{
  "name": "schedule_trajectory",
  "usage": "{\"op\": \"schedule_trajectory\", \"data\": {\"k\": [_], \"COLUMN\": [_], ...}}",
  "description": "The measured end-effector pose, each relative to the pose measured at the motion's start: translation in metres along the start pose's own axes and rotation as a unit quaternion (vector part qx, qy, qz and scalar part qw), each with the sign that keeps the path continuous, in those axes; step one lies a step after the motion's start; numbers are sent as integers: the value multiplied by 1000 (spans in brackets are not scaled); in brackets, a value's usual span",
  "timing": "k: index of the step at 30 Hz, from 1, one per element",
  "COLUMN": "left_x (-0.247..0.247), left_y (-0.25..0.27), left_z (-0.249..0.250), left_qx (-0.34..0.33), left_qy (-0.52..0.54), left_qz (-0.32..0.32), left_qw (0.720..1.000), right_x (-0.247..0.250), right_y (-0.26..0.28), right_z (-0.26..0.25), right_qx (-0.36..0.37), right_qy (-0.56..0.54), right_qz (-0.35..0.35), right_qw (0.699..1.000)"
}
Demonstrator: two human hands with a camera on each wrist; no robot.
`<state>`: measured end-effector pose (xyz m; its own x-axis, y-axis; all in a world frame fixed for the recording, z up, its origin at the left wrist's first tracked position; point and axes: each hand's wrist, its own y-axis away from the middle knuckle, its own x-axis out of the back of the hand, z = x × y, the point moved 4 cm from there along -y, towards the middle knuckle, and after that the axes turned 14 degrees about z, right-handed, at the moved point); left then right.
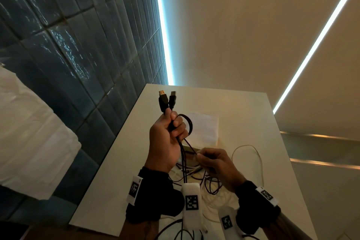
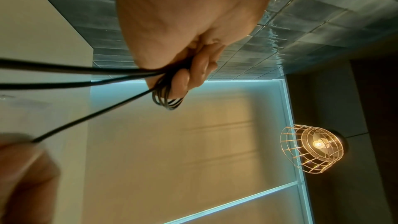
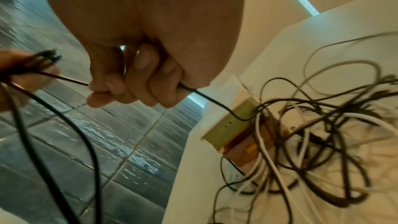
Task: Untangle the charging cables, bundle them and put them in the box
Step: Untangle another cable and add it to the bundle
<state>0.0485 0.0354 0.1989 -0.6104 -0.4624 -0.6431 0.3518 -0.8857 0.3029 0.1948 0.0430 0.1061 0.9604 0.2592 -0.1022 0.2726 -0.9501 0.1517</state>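
Note:
My left hand [image 1: 171, 128] is raised above the table and grips a black cable [image 1: 182, 154] folded into loops [image 2: 167, 99], with two USB plugs [image 1: 167, 100] sticking up out of the fist. One thin strand [image 1: 190, 145] runs down from that bundle to my right hand [image 1: 211, 159], which pinches it between thumb and curled fingers [image 3: 120, 88]. Below the hands a tangle of black and white cables [image 3: 312, 142] lies on the white table [image 1: 243, 115]. The open box [image 1: 202, 130] with its pale lid stands just beyond the hands, and some cables hang over its edge [image 3: 232, 122].
A loose white cable [image 1: 251, 154] loops out to the right of the pile. Some cables trail off the table's near edge [image 1: 175, 228]. A dark tiled wall [image 1: 78, 45] runs along the left. A wire-cage lamp [image 2: 312, 147] shows in the left wrist view.

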Motion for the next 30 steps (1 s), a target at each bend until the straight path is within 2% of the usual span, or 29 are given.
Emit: {"op": "schedule_trajectory", "data": {"k": [7,15,18,21,24,26,30], "left_x": [4,8,11,13,13,13,14], "left_y": [0,-3,-7,-10,-12,-15,-14], "left_z": [7,28,26,21,12,3,-7], "left_qx": [-37,-85,-78,-63,-38,-17,1], "left_qy": [-15,-27,-42,-54,-73,-90,-112], "left_qz": [-7,-1,6,19,45,71,110], "left_qw": [999,996,996,996,996,993,988], "right_x": [9,30,36,30,16,2,-18], "right_y": [-7,-32,-44,-49,-43,-35,-18], "right_z": [46,91,67,20,-31,-58,-84], "right_qx": [3,-2,15,28,76,110,159], "right_qy": [28,163,177,48,-34,-63,-48], "right_qz": [-11,58,153,196,178,142,48], "right_qw": [1000,985,972,979,980,982,985]}}
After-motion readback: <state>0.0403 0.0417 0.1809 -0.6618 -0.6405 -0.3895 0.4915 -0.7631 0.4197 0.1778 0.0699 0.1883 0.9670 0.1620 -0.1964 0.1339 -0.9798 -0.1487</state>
